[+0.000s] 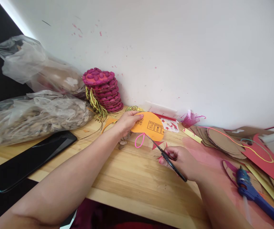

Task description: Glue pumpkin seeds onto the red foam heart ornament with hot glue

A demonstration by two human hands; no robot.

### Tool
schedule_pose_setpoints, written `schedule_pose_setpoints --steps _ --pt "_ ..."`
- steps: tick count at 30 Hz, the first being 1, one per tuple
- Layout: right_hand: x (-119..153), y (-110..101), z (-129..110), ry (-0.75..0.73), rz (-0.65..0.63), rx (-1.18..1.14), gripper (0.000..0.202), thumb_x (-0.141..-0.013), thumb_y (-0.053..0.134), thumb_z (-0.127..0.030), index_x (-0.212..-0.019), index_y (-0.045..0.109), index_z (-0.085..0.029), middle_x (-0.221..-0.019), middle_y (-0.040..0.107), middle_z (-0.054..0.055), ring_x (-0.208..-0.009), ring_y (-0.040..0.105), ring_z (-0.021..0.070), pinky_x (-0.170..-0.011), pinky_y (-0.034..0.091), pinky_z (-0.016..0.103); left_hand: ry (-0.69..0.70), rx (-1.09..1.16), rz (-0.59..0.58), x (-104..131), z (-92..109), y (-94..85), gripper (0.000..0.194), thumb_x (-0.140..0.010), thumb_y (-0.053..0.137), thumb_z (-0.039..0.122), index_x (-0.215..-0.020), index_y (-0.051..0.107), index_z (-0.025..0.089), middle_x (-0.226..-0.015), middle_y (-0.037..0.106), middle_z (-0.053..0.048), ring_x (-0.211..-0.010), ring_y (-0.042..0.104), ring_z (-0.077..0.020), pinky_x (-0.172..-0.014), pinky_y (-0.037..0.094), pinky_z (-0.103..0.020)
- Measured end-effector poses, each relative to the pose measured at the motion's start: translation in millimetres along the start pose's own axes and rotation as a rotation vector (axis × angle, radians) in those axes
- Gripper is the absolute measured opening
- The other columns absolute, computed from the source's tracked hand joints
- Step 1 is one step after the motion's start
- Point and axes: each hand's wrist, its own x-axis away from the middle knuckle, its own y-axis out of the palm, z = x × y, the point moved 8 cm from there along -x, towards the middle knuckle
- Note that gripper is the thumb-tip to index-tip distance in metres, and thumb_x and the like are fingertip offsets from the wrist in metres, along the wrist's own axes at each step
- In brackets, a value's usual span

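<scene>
An orange disc [153, 127] with black print is pinched at its left edge by my left hand [129, 122], thumb on top. From the disc's lower edge hangs a pink loop [140, 141]. My right hand [178, 160] is closed round the handles of black scissors [167, 156]. Their tips point up and left and meet the disc's lower edge, close to the top of the loop. Beneath the scissors lie red paper scraps [159, 146] on the wooden table [127, 178].
Stacked magenta discs [104, 90] with yellow tassels stand behind left, near plastic bags [39, 116] and a black phone-like slab [35, 159]. At right are cardboard discs [223, 141], red paper [268, 162] and a blue glue gun [254, 194].
</scene>
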Motion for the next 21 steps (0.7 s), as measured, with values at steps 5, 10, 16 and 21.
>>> schedule_pose_setpoints --steps 5,10,16,21 --pt "0.2 -0.6 -4.2 0.018 0.003 0.029 0.037 -0.075 0.075 -0.047 -0.064 0.05 -0.021 -0.06 0.036 -0.006 -0.055 0.031 0.0111 -0.049 0.022 0.026 -0.007 -0.009 0.004 -0.9 -2.4 -1.1 0.008 -0.075 0.071 0.017 -0.081 0.073 0.013 -0.065 0.07 -0.006 -0.053 0.065 -0.017 -0.051 0.052 -0.026" --pt "1.3 1.3 -4.9 0.043 -0.019 0.017 0.035 -0.076 0.074 -0.044 -0.065 0.051 -0.021 -0.06 0.036 -0.007 -0.055 0.031 0.0106 -0.049 0.022 0.026 -0.022 -0.01 -0.002 -1.9 -4.8 -1.7 0.011 -0.075 0.071 0.016 -0.086 0.073 0.013 -0.065 0.07 -0.005 -0.053 0.066 -0.0173 -0.052 0.054 -0.027" --pt "0.5 0.5 -3.2 0.042 0.001 0.029 0.037 -0.076 0.074 -0.044 -0.064 0.047 -0.021 -0.06 0.033 -0.007 -0.057 0.029 0.0107 -0.05 0.021 0.026 -0.043 -0.006 -0.015 -1.3 -5.0 -0.5 0.013 -0.075 0.073 0.016 -0.088 0.074 0.013 -0.067 0.071 -0.005 -0.057 0.069 -0.0191 -0.055 0.057 -0.03" --pt "0.0 0.1 -2.2 0.051 0.008 0.032 0.037 -0.075 0.073 -0.045 -0.063 0.049 -0.021 -0.06 0.033 -0.007 -0.056 0.029 0.0107 -0.05 0.021 0.026 -0.06 -0.005 -0.026 0.6 -4.2 1.6 0.01 -0.077 0.07 0.014 -0.086 0.075 0.012 -0.066 0.071 -0.006 -0.058 0.07 -0.0201 -0.054 0.057 -0.029"
